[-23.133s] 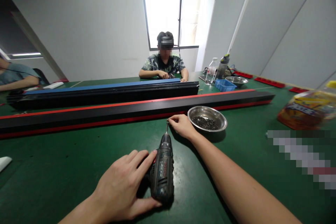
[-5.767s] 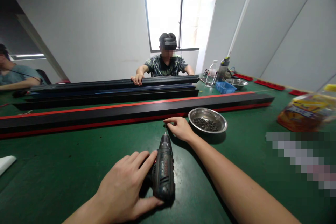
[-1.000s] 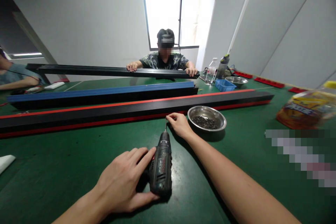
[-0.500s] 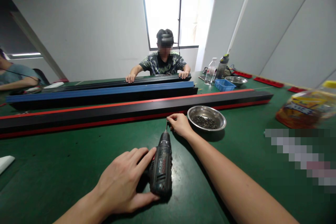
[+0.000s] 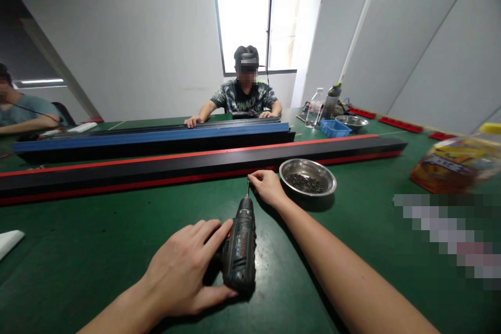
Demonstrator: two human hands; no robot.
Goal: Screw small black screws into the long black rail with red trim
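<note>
My left hand [image 5: 183, 269] is wrapped round the grip of a black cordless driver [image 5: 239, 246] that lies on the green table [image 5: 97, 250]. Its bit [image 5: 248, 188] points at the side of a long black bar with red edges [image 5: 156, 167]. My right hand [image 5: 267, 187] is pinched at the bit's tip, right against the bar; what the fingers hold is too small to make out. A steel bowl of small dark screws [image 5: 307, 178] stands just right of that hand.
A second bar with a blue top [image 5: 148, 138] lies behind the red one. A person sits across the table with both hands on a black bar [image 5: 219, 122]; another person sits far left. Bottles [image 5: 315, 107], a blue tray [image 5: 333, 128], another bowl and a yellow packet [image 5: 456, 164] stand right.
The person opposite lowered a long black bar from chest height down behind the blue-topped bar. My hands and the driver have stayed where they were.
</note>
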